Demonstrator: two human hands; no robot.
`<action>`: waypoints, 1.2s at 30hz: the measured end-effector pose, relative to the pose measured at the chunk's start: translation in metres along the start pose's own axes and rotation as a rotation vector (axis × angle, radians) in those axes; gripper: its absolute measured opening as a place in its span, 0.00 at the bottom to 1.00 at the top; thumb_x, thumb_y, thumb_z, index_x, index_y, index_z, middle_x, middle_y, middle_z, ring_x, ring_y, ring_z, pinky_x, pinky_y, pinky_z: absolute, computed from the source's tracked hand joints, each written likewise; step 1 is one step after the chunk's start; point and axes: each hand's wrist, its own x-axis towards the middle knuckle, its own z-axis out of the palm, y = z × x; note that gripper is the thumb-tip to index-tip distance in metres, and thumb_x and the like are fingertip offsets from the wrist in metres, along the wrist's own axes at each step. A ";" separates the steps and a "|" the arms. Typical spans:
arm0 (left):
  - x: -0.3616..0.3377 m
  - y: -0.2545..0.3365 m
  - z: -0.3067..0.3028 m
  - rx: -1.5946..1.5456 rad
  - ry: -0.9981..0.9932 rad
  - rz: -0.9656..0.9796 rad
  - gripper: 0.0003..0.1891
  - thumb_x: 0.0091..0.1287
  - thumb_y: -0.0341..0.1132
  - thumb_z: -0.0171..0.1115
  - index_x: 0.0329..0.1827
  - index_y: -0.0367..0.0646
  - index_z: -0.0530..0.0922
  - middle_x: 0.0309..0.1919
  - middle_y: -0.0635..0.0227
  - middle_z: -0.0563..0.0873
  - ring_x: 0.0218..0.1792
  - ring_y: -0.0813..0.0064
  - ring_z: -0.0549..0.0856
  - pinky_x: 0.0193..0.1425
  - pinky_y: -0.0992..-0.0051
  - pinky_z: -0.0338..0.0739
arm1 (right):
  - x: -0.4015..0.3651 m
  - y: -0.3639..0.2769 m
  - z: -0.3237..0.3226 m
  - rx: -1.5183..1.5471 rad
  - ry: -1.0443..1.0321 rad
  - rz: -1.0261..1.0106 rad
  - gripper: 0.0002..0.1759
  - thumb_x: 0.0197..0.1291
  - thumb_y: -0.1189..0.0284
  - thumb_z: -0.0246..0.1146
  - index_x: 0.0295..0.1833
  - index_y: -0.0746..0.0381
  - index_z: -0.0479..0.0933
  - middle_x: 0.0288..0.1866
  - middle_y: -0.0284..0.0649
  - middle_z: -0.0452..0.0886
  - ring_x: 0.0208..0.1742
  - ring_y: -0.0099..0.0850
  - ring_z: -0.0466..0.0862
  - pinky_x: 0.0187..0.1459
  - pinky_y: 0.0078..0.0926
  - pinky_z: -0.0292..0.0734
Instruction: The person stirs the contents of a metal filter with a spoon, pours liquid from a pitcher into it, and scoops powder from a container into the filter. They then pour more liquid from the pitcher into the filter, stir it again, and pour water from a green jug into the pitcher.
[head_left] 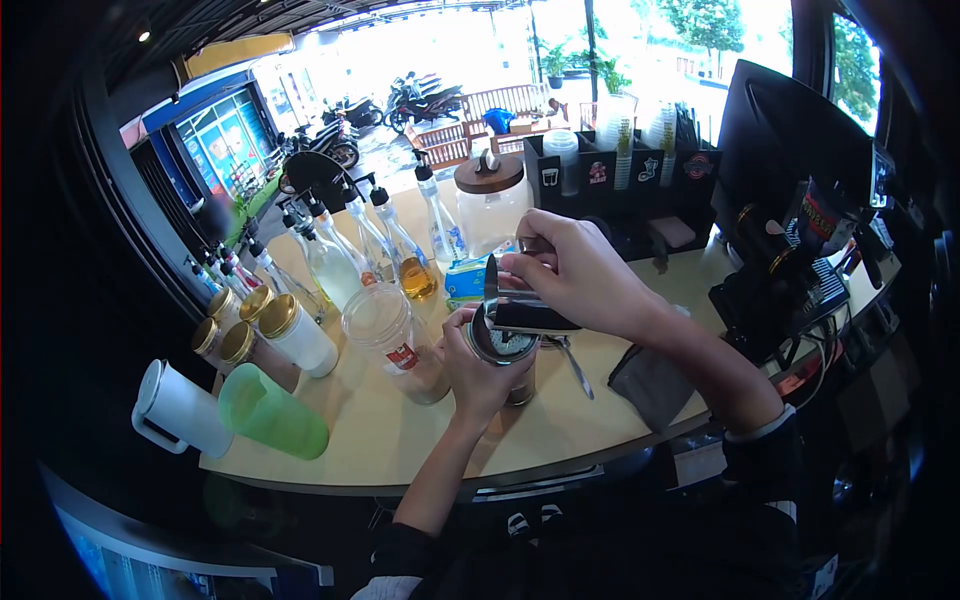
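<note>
My right hand point(580, 270) grips a shiny metal pitcher point(520, 312), tilted with its mouth over a cup. My left hand point(482, 375) is wrapped round that cup point(522, 390), whose round rim shows under the pitcher; pale stuff is visible inside, but I cannot make out what it is. Left of the cup stands a clear plastic jar point(395, 345) with a red label and brown contents low down. A metal spoon point(577, 370) lies to the right on the table. Behind the hands is a blue and green packet point(466, 284).
Pump bottles point(410, 265) and gold-lidded jars point(300, 335) fill the left side. A green pitcher point(272, 410) and a white pitcher point(180, 408) stand by the left edge. At right lie a grey cloth point(655, 385) and a black machine point(760, 300); a black cup holder point(625, 185) is behind.
</note>
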 end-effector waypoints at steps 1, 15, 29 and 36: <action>0.000 0.000 0.000 -0.006 -0.002 -0.007 0.44 0.41 0.47 0.82 0.57 0.40 0.65 0.51 0.63 0.77 0.55 0.65 0.74 0.62 0.62 0.60 | 0.000 0.001 0.001 -0.004 0.009 -0.012 0.13 0.62 0.74 0.63 0.35 0.72 0.68 0.22 0.43 0.73 0.27 0.18 0.65 0.28 0.26 0.69; -0.001 0.001 -0.001 0.087 0.009 -0.011 0.45 0.40 0.48 0.82 0.57 0.40 0.64 0.51 0.61 0.76 0.55 0.63 0.73 0.63 0.61 0.59 | 0.002 -0.006 0.006 -0.020 -0.021 -0.013 0.14 0.62 0.73 0.64 0.37 0.75 0.69 0.25 0.51 0.76 0.24 0.28 0.72 0.32 0.30 0.73; -0.001 -0.005 0.001 0.024 0.000 -0.060 0.46 0.39 0.48 0.82 0.58 0.39 0.64 0.51 0.61 0.75 0.55 0.62 0.73 0.63 0.60 0.60 | 0.005 -0.006 0.013 -0.008 -0.042 0.006 0.13 0.63 0.73 0.63 0.37 0.74 0.71 0.27 0.53 0.78 0.28 0.36 0.81 0.35 0.32 0.75; 0.000 -0.006 0.001 0.025 -0.002 -0.060 0.47 0.39 0.48 0.82 0.58 0.38 0.64 0.52 0.60 0.74 0.56 0.61 0.71 0.64 0.60 0.60 | 0.006 -0.008 0.015 -0.024 -0.053 0.004 0.13 0.63 0.73 0.63 0.37 0.75 0.71 0.29 0.56 0.80 0.34 0.42 0.86 0.37 0.33 0.78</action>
